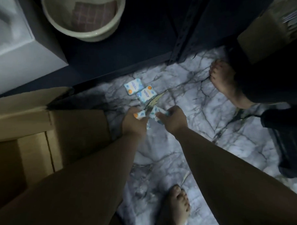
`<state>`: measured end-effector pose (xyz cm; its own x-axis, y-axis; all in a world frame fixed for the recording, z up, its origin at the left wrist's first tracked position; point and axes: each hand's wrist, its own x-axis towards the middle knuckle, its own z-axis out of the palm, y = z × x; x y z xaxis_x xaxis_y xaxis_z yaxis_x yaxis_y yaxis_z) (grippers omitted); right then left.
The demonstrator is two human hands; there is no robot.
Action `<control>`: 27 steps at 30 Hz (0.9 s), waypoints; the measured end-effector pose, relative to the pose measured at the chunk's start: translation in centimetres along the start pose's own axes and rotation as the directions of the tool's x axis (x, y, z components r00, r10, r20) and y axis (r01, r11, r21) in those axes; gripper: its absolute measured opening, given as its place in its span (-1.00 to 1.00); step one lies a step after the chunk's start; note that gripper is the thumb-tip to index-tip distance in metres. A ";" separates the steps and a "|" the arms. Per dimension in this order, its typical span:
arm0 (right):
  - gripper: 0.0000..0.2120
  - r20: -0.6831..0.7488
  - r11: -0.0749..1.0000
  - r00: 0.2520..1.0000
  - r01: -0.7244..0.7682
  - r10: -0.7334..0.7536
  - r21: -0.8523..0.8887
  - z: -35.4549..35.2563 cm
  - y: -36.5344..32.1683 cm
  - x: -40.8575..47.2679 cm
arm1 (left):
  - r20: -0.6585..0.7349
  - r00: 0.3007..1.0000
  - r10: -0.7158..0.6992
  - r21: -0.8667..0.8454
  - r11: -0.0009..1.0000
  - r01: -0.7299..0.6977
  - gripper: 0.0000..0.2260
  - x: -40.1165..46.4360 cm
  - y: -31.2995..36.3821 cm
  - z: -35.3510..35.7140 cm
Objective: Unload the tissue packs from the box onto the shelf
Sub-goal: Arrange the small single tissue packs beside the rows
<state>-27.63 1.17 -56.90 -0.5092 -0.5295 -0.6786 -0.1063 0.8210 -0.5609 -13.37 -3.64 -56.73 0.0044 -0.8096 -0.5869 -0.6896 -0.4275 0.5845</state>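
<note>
Reaching down over the marble floor (pixel 185 147), both bare arms stretch toward a cluster of tissue packs. The left hand (pixel 134 122) is closed around one pack (pixel 141 115), its orange spot showing at the fingers. The right hand (pixel 172 120) grips another pack (pixel 155 113), fingers curled over its edge; the two held packs nearly touch. Just beyond the hands, two more packs (pixel 139 90) lie flat on the floor, side by side, close to the dark shelf (pixel 123 49) base. The open cardboard box (pixel 48 125) stands left of the hands. A pale bowl (pixel 84 14) sits on the shelf, far beyond the box. Bare feet (pixel 173 207) rest on the floor, right of the box.
</note>
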 end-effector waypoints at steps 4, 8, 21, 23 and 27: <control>-0.59 0.044 0.982 0.999 -0.015 0.007 0.186 -4.2 -2.3 -7.0 | 0.054 0.997 0.062 -0.052 0.997 -0.059 -0.82 -5.9 3.6 -4.6; -0.47 0.141 0.961 0.989 0.011 -0.052 0.277 -9.7 -6.6 -16.0 | 0.123 0.984 0.129 -0.065 0.990 -0.122 -0.82 -12.8 8.1 -10.1; -0.67 0.222 0.915 0.906 0.296 -0.360 0.274 -25.5 -25.8 -42.1 | 0.192 0.952 0.238 -0.238 0.952 -0.190 -0.81 -34.7 24.3 -33.8; -0.65 0.211 0.896 0.888 0.344 -0.408 0.281 -26.8 -28.3 -45.1 | 0.149 0.953 0.262 -0.291 0.933 -0.211 -0.81 -37.4 25.9 -37.1; -0.65 0.226 0.866 0.850 0.406 -0.475 0.292 -27.6 -32.3 -50.3 | 0.032 0.957 0.288 -0.343 0.903 -0.260 -0.81 -41.9 27.6 -43.3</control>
<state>-22.20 7.14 8.48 -0.1892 -0.8887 -0.4177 -0.0492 0.4334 -0.8998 -1.26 1.10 8.24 -0.2177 -0.8850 -0.4116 -0.3756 -0.3132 0.8722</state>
